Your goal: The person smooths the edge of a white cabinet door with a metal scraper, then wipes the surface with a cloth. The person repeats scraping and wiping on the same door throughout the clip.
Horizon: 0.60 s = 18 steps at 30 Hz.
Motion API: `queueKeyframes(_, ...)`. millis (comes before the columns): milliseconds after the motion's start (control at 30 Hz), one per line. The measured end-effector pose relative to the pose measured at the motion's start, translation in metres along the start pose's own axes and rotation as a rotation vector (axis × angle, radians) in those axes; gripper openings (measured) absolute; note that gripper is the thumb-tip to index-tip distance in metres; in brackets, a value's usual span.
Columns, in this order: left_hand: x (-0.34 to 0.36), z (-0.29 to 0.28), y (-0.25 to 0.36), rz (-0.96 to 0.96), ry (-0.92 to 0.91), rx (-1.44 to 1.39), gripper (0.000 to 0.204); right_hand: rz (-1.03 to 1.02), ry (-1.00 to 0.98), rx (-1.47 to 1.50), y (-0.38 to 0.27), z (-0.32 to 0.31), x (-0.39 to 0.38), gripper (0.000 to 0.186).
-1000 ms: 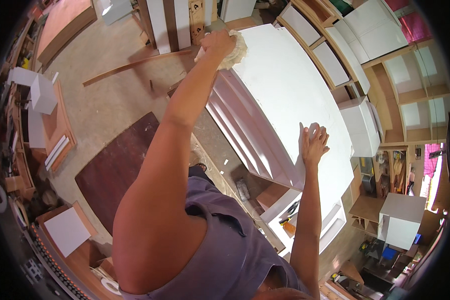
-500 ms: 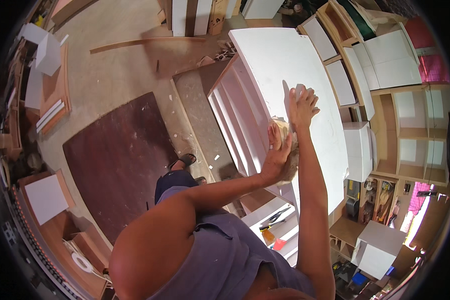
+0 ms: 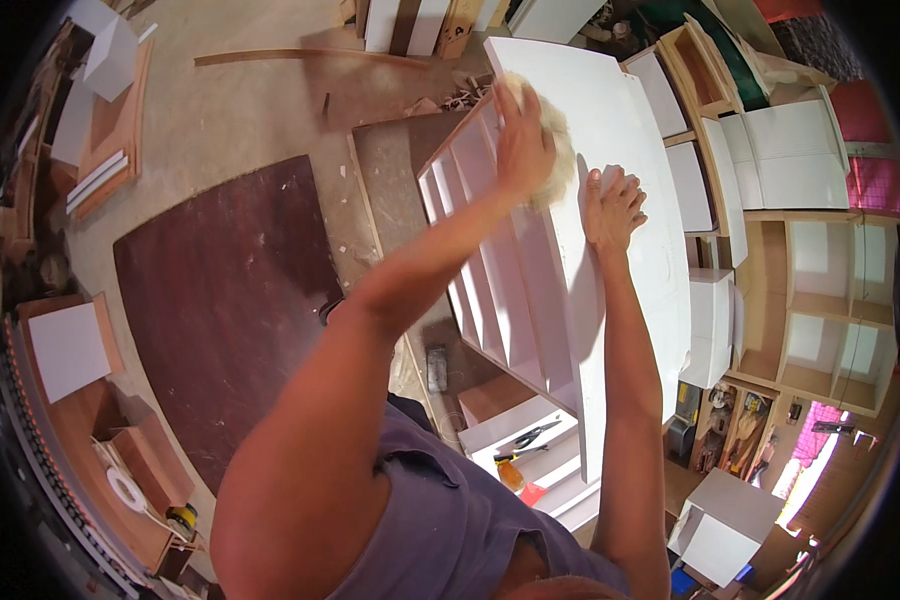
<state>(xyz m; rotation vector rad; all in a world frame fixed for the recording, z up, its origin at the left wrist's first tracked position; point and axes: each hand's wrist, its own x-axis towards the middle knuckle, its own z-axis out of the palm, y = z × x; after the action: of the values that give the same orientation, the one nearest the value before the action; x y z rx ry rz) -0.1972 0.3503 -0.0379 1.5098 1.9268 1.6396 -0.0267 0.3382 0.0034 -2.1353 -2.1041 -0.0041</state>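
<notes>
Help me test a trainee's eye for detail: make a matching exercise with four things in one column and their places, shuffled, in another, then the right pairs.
Things
1. Cream, fluffy cloth
2. The person's right hand
3. Large, dark red-brown, rectangular board
4. Long, thin, brown wooden strip

Places
A. On the grey-brown concrete floor, near the picture's top edge
B. Under the person's left hand
C. Spread over the broad, flat white panel
D. On the floor, mid-left of the picture

Pairs: 1-B, 2-C, 3-D, 4-A
</notes>
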Motion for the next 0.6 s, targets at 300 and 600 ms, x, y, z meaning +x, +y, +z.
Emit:
queueKeyframes(300,0.022,-0.001,-0.007,-0.044,-0.016,-0.005,0.062,0.023,-0.022,0.005,0.005,0.003,0.001,0.085)
queueKeyframes(600,0.038,-0.002,-0.025,-0.001,0.031,0.069,0.056,-0.009,-0.028,0.0,0.006,0.005,0.004,0.086)
